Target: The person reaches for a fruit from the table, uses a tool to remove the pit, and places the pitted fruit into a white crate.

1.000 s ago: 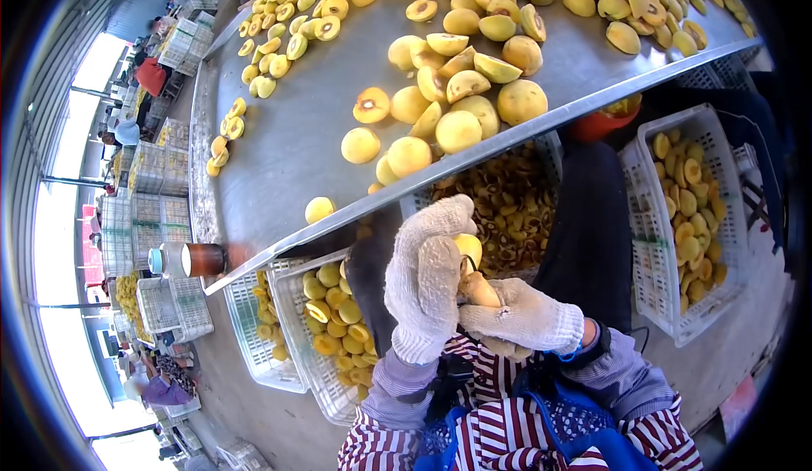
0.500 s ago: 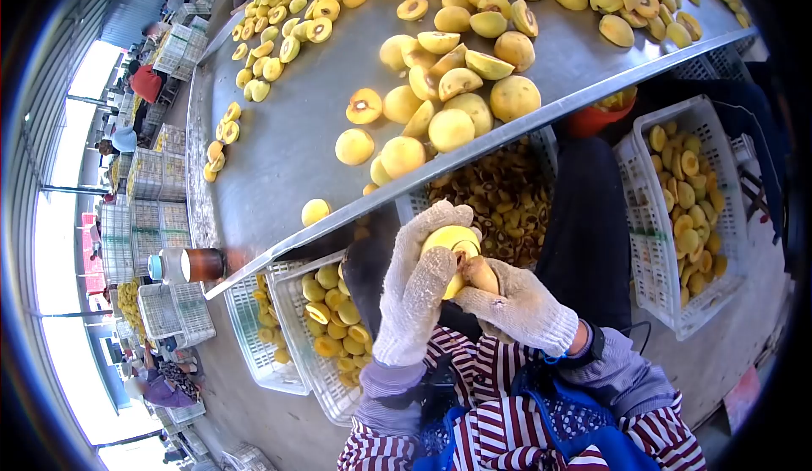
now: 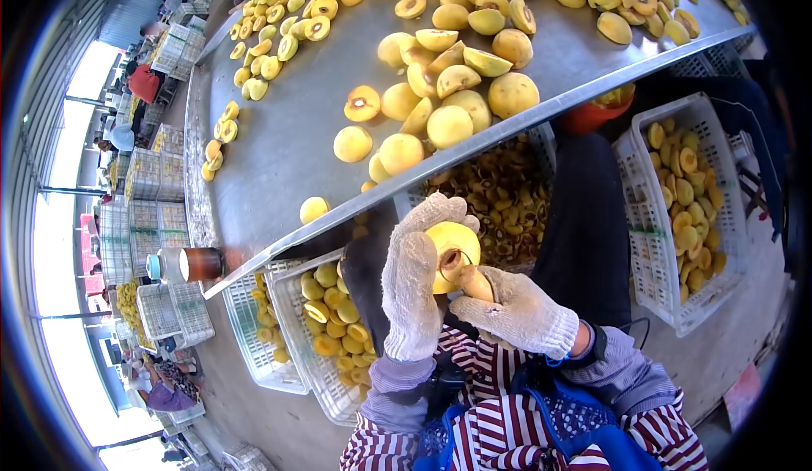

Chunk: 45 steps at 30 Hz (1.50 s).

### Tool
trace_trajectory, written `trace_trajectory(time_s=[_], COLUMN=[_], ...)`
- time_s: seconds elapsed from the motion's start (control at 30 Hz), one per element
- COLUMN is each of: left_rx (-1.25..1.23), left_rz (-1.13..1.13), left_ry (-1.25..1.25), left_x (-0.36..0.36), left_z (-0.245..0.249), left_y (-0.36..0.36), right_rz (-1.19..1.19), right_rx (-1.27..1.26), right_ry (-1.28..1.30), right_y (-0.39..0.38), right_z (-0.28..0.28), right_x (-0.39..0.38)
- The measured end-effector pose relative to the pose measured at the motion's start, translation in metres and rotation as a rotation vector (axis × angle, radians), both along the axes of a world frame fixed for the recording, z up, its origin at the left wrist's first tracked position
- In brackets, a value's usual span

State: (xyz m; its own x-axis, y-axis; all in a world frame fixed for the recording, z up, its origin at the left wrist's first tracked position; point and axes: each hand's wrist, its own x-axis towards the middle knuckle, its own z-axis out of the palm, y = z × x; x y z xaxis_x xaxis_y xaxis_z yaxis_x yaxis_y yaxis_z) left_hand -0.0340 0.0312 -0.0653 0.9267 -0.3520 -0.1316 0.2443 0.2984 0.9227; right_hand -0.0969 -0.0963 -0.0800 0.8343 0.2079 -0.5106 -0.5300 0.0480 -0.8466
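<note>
My left hand (image 3: 413, 281), in a white knit glove, holds a yellow peach half (image 3: 451, 254) cut face toward me, its brown pit hollow showing. My right hand (image 3: 516, 310), gloved too, grips a pitting tool (image 3: 474, 282) with a pale handle, its tip at the pit hollow. Both hands are close to my chest, below the edge of the steel table (image 3: 288, 141). My sleeves are grey and my apron is striped red and white.
Whole and halved yellow peaches (image 3: 448, 90) lie piled on the table. Under it stand white crates of peach halves (image 3: 334, 319), a crate of pits (image 3: 499, 196), another crate of halves (image 3: 685, 200) at right and an orange bowl (image 3: 596, 116). A jar (image 3: 190, 262) sits at the table corner. People and stacked crates are far left.
My left hand has turned the peach so its cut face and pit hollow now show. The tool in my right hand stays at the pit.
</note>
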Motion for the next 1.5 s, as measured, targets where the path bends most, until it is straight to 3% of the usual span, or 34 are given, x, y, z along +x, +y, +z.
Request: trace_trajectory(time_s=[0.13, 0.33, 0.43, 0.47, 0.5, 0.53, 0.57, 0.7, 0.8, 0.83, 0.9, 1.0, 1.03, 1.13, 1.17, 1.23, 1.27, 1.3, 1.37, 1.4, 1.43, 1.5], left_rx=[-0.063, 0.112, 0.395, 0.428, 0.459, 0.491, 0.662, 0.564, 0.490, 0.551, 0.668, 0.602, 0.442, 0.431, 0.436, 0.480, 0.501, 0.475, 0.209, 0.061, 0.129, 0.142], left_rz=[0.033, 0.039, -0.072, -0.058, -0.043, -0.030, -0.086, -0.213, -0.112, -0.131, -0.164, -0.309, -0.381, -0.474, -0.476, -0.469, -0.461, -0.482, -0.599, -0.628, -0.669, -0.597], left_ry=[0.028, -0.276, -0.198, -0.264, -0.340, -0.415, -0.681, -0.288, -0.244, -0.383, -0.655, -0.809, -0.385, -0.356, -0.474, -0.906, -1.123, -1.120, -0.199, 0.270, 0.117, 0.119], left_x=[-0.003, -0.008, 0.003, 0.001, 0.001, 0.001, 0.008, 0.021, 0.014, 0.016, 0.019, 0.036, 0.033, 0.039, 0.039, 0.047, 0.051, 0.054, 0.043, 0.037, 0.036, 0.032], left_z=[0.000, -0.004, -0.002, -0.004, -0.006, -0.006, -0.001, 0.007, 0.003, 0.002, 0.000, 0.005, 0.010, 0.009, 0.008, 0.009, 0.010, 0.009, 0.019, 0.022, 0.020, 0.018], left_y=[-0.004, -0.007, 0.002, 0.002, 0.000, -0.002, -0.001, -0.004, -0.006, -0.007, -0.005, -0.003, -0.003, -0.005, -0.006, -0.009, -0.011, -0.012, -0.013, -0.013, -0.013, -0.015], right_rz=[-0.013, -0.040, 0.029, 0.066, 0.011, 0.021, 0.032, 0.090, 0.119, 0.120, 0.137, 0.202, 0.232, 0.028, 0.077, 0.488, 0.510, 0.533, 0.209, 0.229, 0.205, 0.222], right_rx=[0.000, 0.183, 0.342, 0.402, 0.653, 0.693, 0.736, 0.828, 0.960, 1.013, 1.284, 1.757, 1.924, 1.449, 1.659, 2.154, 2.174, 2.194, 1.776, 1.470, 1.460, 1.551], right_ry=[0.002, 0.007, 0.171, 0.248, 0.289, 0.288, 0.292, 0.349, 0.292, 0.261, 0.370, 0.455, 0.461, 0.454, 0.465, 0.138, 0.130, 0.121, 0.424, 0.307, 0.344, 0.387], right_y=[0.000, -0.002, -0.010, -0.012, -0.013, -0.015, -0.015, -0.017, -0.017, -0.016, -0.017, -0.005, -0.001, -0.014, -0.011, 0.025, 0.027, 0.028, -0.007, -0.010, -0.012, -0.009], right_z=[0.002, 0.002, -0.003, -0.007, -0.011, -0.014, -0.018, -0.018, -0.028, -0.031, -0.035, -0.050, -0.052, -0.037, -0.048, -0.092, -0.091, -0.090, -0.044, -0.031, -0.028, -0.040], right_x=[0.001, 0.000, 0.005, 0.005, 0.003, 0.002, 0.000, 0.000, -0.003, -0.005, -0.004, -0.008, -0.007, -0.014, -0.017, -0.015, -0.015, -0.016, -0.017, -0.016, -0.016, -0.021])
